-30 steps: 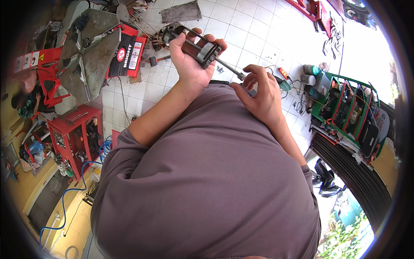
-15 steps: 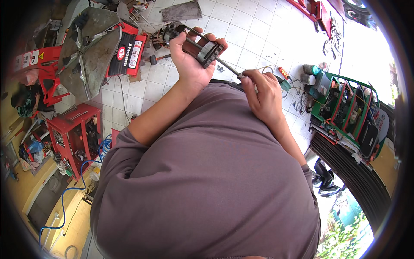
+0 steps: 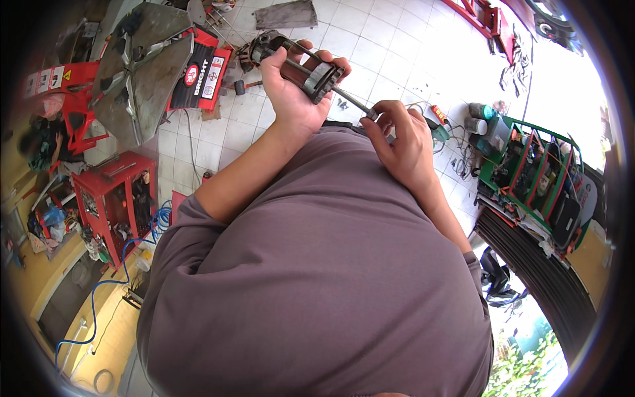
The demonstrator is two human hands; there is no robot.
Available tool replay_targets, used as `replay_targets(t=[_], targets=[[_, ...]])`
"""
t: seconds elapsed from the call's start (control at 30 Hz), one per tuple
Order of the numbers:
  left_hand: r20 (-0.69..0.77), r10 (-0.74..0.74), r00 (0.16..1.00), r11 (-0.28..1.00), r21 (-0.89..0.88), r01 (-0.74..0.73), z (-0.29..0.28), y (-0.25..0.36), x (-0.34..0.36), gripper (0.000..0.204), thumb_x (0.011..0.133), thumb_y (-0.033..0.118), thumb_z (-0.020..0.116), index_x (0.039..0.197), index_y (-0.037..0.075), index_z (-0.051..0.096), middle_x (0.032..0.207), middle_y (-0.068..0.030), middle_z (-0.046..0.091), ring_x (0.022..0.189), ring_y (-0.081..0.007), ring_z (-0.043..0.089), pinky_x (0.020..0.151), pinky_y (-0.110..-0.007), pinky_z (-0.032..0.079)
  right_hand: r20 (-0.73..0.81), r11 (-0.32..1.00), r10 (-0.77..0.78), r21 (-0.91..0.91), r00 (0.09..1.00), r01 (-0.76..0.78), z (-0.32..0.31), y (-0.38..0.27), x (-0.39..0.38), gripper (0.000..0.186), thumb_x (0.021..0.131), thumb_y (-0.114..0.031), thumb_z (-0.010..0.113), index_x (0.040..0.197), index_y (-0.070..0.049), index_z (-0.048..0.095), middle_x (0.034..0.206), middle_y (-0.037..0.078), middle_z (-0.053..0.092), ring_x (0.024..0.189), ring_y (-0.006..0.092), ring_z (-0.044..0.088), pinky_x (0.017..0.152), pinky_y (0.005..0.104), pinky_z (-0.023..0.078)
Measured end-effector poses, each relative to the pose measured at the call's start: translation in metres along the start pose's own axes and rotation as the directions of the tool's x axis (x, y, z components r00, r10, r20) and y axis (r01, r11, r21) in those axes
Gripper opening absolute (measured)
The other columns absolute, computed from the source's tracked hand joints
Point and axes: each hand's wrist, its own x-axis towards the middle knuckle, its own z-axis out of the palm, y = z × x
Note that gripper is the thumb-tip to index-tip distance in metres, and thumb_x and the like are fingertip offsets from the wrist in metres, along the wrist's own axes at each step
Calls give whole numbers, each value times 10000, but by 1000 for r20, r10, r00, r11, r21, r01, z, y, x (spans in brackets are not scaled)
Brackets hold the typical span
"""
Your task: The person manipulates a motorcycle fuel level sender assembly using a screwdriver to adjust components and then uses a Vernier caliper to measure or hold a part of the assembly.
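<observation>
Metal assembly (image 3: 320,73): one, open-framed, cylindrical, dark-bodied with a pale band. Held up in front of the torso above the white tiled floor (image 3: 380,40), slanting from upper left down to the right. Left hand (image 3: 291,92): closed round the body, thumb along the near side, fingers wrapped under with tips showing at the far side. Recommended handling: a firm hold on the body, so that it does not twist with the rod; fingertips clear of the end ring.

Slim metal rod (image 3: 354,99): one, reaching from the assembly's lower-right end to the right hand (image 3: 403,135). Thumb and forefinger nearly together, pinching its thicker tip; remaining fingers loosely curled. Recommended handling: light fingertip pressure along the rod's own line, since a sideways push could bind it. Threaded or plain: cannot tell.

Containers, by size. Green rack (image 3: 493,180): at right, several compartments parted by slanting panels; contents mixed dark and pale articles, too crowded to tell apart. Red cart (image 3: 109,193): at left, open-sided; thin rod-like articles on top, assorted dark items inside. Teal-topped can (image 3: 478,110) and grey can (image 3: 475,126): just beside one another near the rack; contents cannot be made out.
</observation>
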Motion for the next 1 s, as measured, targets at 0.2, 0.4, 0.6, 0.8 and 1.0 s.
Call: replay_targets(t=[0.2,0.4,0.6,0.8,1.0], targets=[[-15,27,1000,1000,7,-27,-8,6,-4,372,814,431,506,932,91,599,835,-114,625,887,-311,603,911,-490,435,82,952,107,278,991,-125,2,-7,2,502,796,-264,737,1157,-19,489,714,67,639,663,170,647,748,316,486],[-34,72,997,997,-16,-73,-12,11,-8,374,820,429,507,943,87,591,831,-123,626,872,-321,604,911,-502,438,393,238,159,875,906,-421,6,4,0,789,930,-535,398,1420,60,232,1158,247,600,1105,335,599,962,392,441],[-37,82,996,996,-36,-83,-14,12,-5,384,826,440,509,940,84,596,825,-124,630,872,-328,604,917,-505,437,529,-234,142,839,837,-491,1,2,2,873,927,-628,218,1435,80,175,1251,343,501,1209,411,505,1040,429,390],[-84,73,994,994,-80,-80,-10,9,-6,359,825,423,506,935,87,566,780,-154,635,812,-377,616,842,-475,457,539,-300,146,823,830,-482,2,3,-2,870,933,-623,209,1431,90,178,1271,352,478,1225,419,487,1046,438,387],[-28,87,996,996,-19,-87,-12,8,-4,378,818,437,526,944,88,598,833,-128,636,878,-328,610,920,-501,435,522,-362,120,815,844,-453,1,10,-2,833,951,-590,167,1421,96,206,1264,334,497,1211,401,507,1040,436,397]])
